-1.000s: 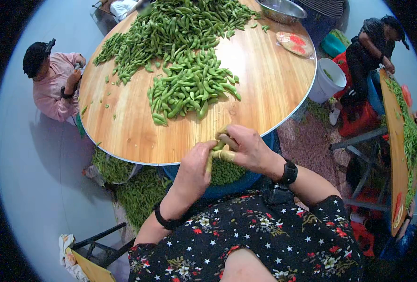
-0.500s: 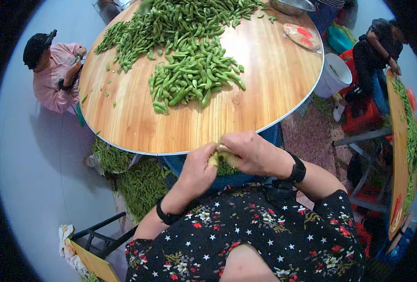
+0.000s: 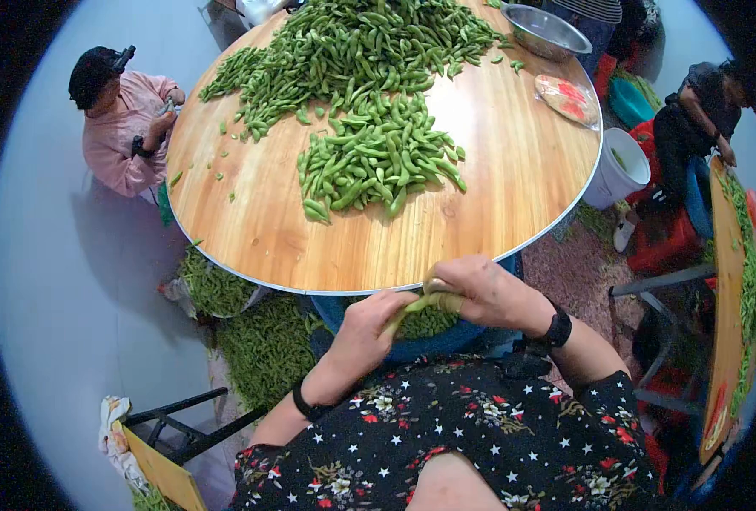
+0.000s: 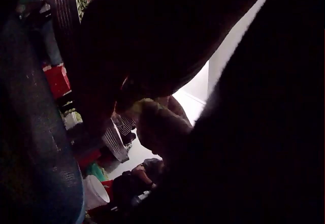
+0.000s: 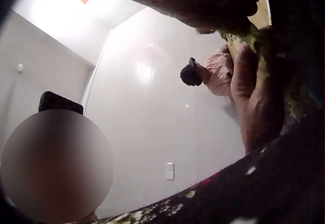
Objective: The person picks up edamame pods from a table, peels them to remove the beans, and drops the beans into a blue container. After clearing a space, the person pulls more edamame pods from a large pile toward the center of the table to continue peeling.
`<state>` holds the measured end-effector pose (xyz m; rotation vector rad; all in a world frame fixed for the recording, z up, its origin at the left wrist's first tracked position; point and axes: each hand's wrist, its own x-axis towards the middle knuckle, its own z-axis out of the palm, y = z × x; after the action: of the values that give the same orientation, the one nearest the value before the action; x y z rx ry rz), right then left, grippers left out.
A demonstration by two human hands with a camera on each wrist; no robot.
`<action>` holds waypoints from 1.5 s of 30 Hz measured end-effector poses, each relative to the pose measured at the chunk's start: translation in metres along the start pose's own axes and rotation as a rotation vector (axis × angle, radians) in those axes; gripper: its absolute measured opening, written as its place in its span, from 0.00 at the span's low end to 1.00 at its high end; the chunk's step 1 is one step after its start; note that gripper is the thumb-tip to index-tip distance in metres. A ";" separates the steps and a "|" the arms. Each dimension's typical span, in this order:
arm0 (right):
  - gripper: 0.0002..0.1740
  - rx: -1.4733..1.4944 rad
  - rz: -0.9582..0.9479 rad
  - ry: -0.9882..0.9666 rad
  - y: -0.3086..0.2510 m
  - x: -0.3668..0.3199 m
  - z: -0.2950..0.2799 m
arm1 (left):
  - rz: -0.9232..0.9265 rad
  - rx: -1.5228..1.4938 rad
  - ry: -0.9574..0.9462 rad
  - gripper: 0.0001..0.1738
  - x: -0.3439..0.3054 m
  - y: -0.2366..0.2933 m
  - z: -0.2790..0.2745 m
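Observation:
A green soybean pod (image 3: 415,306) spans the short space between my two hands, just off the table's near edge. My left hand (image 3: 363,332) pinches one end of it between thumb and fingers. Curled over the other end are the fingers of my right hand (image 3: 490,294), some of them yellowish. Below the hands stands a blue tub (image 3: 386,347) with shelled green beans (image 3: 433,324) in it. On the round wooden table (image 3: 250,243) lies a small heap of soybean pods (image 3: 369,162), ahead of my hands. The left wrist view is mostly dark.
Behind the small heap spreads a bigger pile of pods (image 3: 352,47). A metal bowl (image 3: 548,32) and a bagged flat item (image 3: 567,100) sit at the table's right. More pods (image 3: 263,353) cover the floor at left. A person (image 3: 122,128) works across the left edge.
My hands have drawn slightly apart, and more of the pod now shows between them. The head view has shifted, so the table and pods sit further right.

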<state>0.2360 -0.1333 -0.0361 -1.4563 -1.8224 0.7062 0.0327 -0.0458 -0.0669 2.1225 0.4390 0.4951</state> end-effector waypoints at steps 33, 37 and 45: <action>0.19 1.092 0.343 0.185 0.013 0.062 0.023 | 0.150 0.217 0.170 0.16 0.083 -0.007 -0.053; 0.17 1.102 0.276 0.237 0.030 0.068 0.031 | 0.198 0.408 0.219 0.19 0.088 -0.017 -0.053; 0.17 1.132 0.326 0.191 0.012 0.054 0.017 | -0.029 -0.085 0.187 0.18 0.079 -0.007 -0.048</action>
<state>0.2223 -0.0781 -0.0461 -0.9536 -0.7359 1.3915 0.0750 0.0290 -0.0328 1.9940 0.5444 0.6865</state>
